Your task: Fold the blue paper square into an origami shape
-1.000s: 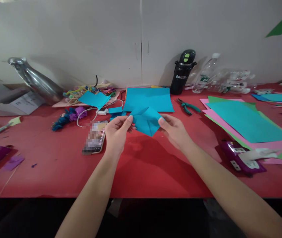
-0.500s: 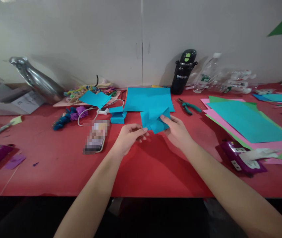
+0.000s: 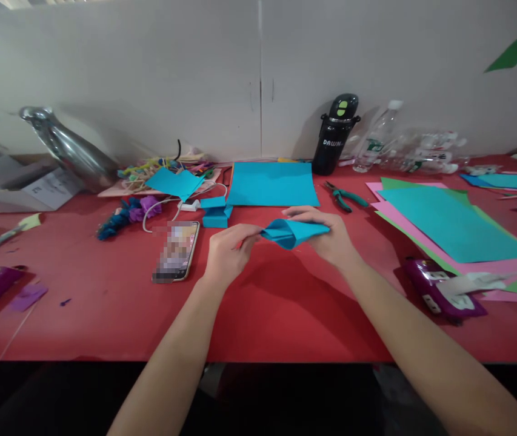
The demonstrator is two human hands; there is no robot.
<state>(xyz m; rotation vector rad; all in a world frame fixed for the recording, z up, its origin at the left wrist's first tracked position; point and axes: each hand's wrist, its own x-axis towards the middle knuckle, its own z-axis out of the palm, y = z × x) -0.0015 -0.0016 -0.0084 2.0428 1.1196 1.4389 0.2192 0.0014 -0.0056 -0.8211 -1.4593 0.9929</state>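
Between my hands, above the red table, is a piece of folded blue paper [image 3: 292, 233], its layers bulging apart toward me. My left hand [image 3: 231, 251] pinches its left corner between thumb and fingers. From the right side my right hand [image 3: 324, 233] grips it, fingers behind the paper and partly hidden. Just behind lies a flat blue sheet [image 3: 271, 183]. A smaller folded blue paper piece [image 3: 216, 213] stands to the left of that sheet, and a phone [image 3: 177, 251] lies left of my left hand.
Pliers [image 3: 344, 197] and a black bottle [image 3: 336, 133] are at the back right, near clear plastic bottles [image 3: 376, 139]. Coloured sheets [image 3: 458, 224] and a purple power strip [image 3: 442, 290] lie at right. A metal jug [image 3: 67, 148] leans at back left.
The folded paper has been turned, so its edge and opened layers now face me. My left hand has closed on its left corner, and my right fingers have moved behind it.
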